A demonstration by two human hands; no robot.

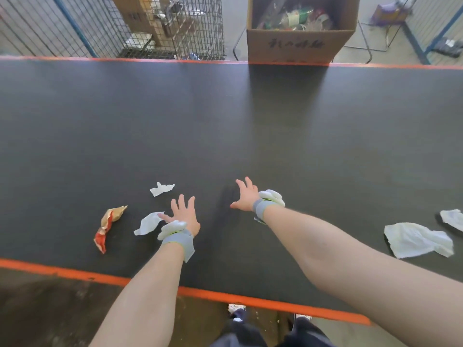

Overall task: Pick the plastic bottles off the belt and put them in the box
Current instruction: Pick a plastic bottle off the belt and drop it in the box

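The black belt (250, 126) with orange edges runs across the view. I see no plastic bottle lying on it. Beyond its far edge stands the cardboard box (295, 43), open, with several bottles and wrappers inside. My left hand (184, 214) hovers over the near part of the belt, fingers spread and holding nothing. A little farther out, my right hand (246, 195) is also open and empty. Each wrist carries a grey band with a white device.
Scraps of white paper (161, 189) (147, 224) lie near my left hand, a crumpled red and tan wrapper (107, 226) further left. Larger white sheets (418, 240) lie at the right. Wire cages (150, 26) stand behind the belt.
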